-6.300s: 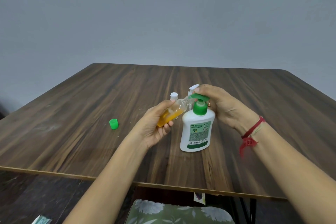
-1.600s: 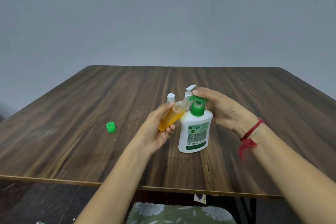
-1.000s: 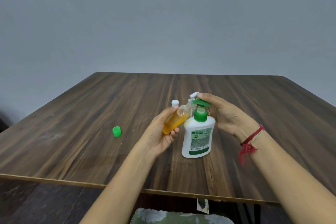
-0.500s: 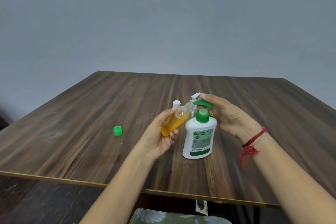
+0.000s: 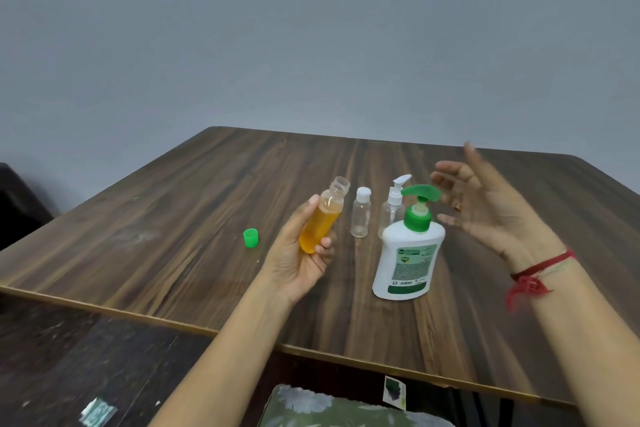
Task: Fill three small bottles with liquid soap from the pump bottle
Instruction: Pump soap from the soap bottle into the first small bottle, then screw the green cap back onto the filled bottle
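A left hand point(image 5: 298, 253) grips an uncapped small bottle point(image 5: 320, 222) of orange soap, tilted above the middle of a wooden table point(image 5: 156, 253). A green cap point(image 5: 250, 238) lies to its left, well in from the near edge. To its right stand a capped clear bottle point(image 5: 361, 217) and a clear spray bottle point(image 5: 393, 208), which is partly hidden behind the white pump bottle point(image 5: 407, 253). The right hand point(image 5: 485, 211), blurred, hovers with fingers spread and holding nothing. The table's right side is cut off.

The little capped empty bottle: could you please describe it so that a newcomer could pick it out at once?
On the brown wooden table, look beside the white pump bottle with the green head. Two small clear bottles stand there: the capped bottle is the shorter, left one with a plain white cap, while the spray bottle has a white nozzle.
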{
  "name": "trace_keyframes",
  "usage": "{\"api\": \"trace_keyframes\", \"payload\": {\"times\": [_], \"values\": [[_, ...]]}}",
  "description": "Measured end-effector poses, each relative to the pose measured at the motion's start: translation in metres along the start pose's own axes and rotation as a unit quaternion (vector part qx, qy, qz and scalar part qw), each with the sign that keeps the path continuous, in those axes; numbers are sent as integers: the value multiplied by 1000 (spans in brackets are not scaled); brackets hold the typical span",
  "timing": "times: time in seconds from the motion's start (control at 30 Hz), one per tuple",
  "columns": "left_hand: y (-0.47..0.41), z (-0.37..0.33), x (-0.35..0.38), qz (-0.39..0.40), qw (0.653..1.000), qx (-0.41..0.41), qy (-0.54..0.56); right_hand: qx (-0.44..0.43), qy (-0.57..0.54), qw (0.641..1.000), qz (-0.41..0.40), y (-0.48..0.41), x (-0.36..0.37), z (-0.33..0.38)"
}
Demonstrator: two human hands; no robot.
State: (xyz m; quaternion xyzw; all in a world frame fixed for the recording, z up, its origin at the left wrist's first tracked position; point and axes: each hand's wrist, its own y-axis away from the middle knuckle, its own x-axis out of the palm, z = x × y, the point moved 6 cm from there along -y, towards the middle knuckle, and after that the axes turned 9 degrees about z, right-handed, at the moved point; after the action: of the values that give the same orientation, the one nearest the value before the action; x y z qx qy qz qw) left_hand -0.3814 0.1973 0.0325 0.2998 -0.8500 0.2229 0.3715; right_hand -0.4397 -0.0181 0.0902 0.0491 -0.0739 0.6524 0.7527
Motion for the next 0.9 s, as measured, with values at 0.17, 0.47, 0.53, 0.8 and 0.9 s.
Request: {"api": "trace_keyframes", "payload": {"times": [0.17, 0.47, 0.53, 0.8, 0.9], "values": [[4, -14, -3, 21, 999, 23, 14, 0, -48, 998, -33, 4, -10, 1], [1, -8, -6, 24, 998, 30, 48, 18, -96, 989, -108, 19, -19, -4], [1, -9, -8, 25, 998, 35, 56, 9, -101, 986, -133, 22, -24, -4], [5, -8, -12, 18, 997, 38, 58, -20, -78, 990, -112, 20, -2, -3], [4, -3, -12, 6, 999, 30, 43, -30, -62, 992, -109, 21, 3, -1]]}}
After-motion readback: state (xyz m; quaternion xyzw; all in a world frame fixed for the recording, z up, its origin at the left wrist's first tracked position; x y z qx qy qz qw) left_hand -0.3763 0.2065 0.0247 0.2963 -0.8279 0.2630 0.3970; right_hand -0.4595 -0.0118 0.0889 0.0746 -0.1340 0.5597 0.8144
